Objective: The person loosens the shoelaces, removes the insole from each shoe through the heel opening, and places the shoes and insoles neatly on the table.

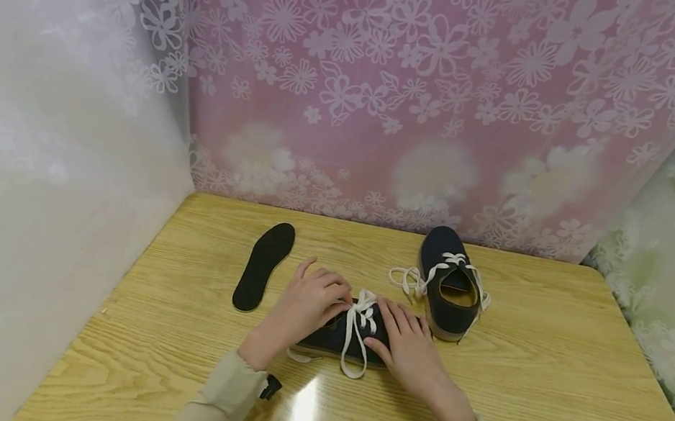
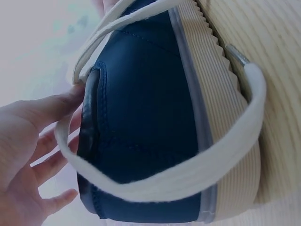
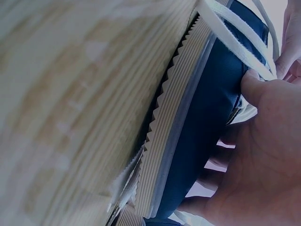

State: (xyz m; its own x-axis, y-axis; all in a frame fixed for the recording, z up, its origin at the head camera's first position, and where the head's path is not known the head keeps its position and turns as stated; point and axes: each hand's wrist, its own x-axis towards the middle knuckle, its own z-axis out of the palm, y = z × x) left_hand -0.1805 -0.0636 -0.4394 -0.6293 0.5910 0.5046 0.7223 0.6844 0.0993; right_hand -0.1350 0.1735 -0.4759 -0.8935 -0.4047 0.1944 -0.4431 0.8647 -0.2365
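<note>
A dark navy sneaker (image 1: 326,340) lies sideways across the table, its toe toward the right. Its white shoelace (image 1: 351,375) is tied in a bow at the throat, with one long loop hanging down the near side. My left hand (image 1: 305,305) pinches the shoelace by the knot with thumb and forefinger; the other fingers are spread. Over the toe half, my right hand (image 1: 411,352) holds the sneaker, its thumb (image 3: 254,84) on the near side beside the lacing and the fingers across the far side. A loose lace end (image 2: 251,77) trails past the ribbed beige sole (image 2: 207,70).
A second navy sneaker (image 1: 439,248) with loosened white laces stands behind my right hand. Left of it lies a black insole (image 1: 264,265). The wooden table (image 1: 547,387) meets a pink floral curtain (image 1: 380,100) at the back and pale curtains at both sides.
</note>
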